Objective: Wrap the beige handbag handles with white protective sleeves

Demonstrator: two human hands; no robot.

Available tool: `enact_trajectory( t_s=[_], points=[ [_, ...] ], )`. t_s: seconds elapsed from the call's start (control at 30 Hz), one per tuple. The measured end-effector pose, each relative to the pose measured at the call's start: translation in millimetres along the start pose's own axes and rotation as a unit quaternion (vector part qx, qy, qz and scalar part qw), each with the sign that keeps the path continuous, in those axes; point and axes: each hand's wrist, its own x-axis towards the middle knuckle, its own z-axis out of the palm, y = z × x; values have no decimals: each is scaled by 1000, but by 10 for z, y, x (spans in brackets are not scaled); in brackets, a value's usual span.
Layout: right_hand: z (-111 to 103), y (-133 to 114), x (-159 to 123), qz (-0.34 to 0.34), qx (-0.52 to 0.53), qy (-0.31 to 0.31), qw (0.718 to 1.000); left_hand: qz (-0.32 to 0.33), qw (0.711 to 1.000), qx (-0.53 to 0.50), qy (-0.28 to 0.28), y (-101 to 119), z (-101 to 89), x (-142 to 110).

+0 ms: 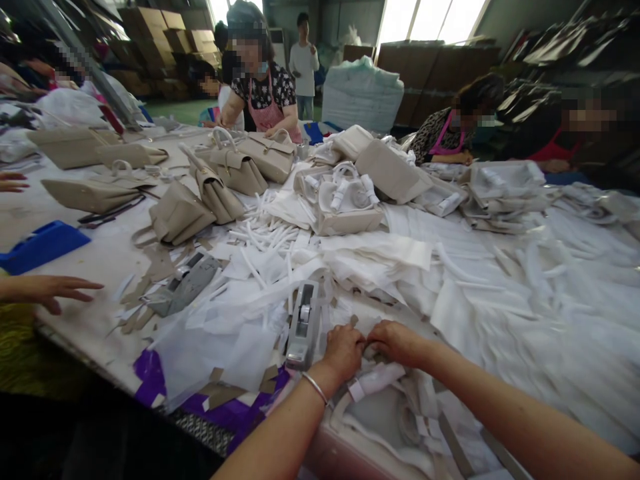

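Note:
My left hand point(344, 350), with a bracelet at the wrist, has its fingers curled and pinched together. My right hand point(400, 343) is closed in the same way, its fingertips close to the left ones. What the fingers hold is too small and hidden to make out. Just below them lies a pale beige handbag point(373, 433), its handle point(380, 380) wrapped in white padding and a coiled strap point(410, 423) on its side. A grey tape dispenser point(303, 323) stands immediately left of my left hand.
White wrapping sheets point(520, 347) spread across the right side. Another tape dispenser point(187, 283) and a blue tray point(43, 247) are at left. Finished-looking beige handbags point(235, 167) stand farther back. A co-worker's hand point(55, 290) reaches in from the left; several people work around the table.

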Motion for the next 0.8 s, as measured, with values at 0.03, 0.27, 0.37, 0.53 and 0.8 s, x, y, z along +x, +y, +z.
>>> enact_trajectory(
  t_s=[0.03, 0.27, 0.37, 0.53, 0.8],
  points=[
    [11, 13, -9, 9, 19, 3, 1000, 3, 1000, -5, -2, 0, -5, -8],
    [28, 44, -1, 38, 104, 10, 994, 3, 996, -87, -6, -10, -37, -58],
    [19, 44, 18, 45, 131, 7, 990, -29, 990, -139, -8, -18, -14, -47],
    [-179, 11, -109, -21, 130, -6, 991, -46, 981, -188, -8, -34, 45, -8],
    [-415, -181, -236, -40, 34, -55, 997, -56, 974, -219, 10, -62, 134, 13]
  ],
)
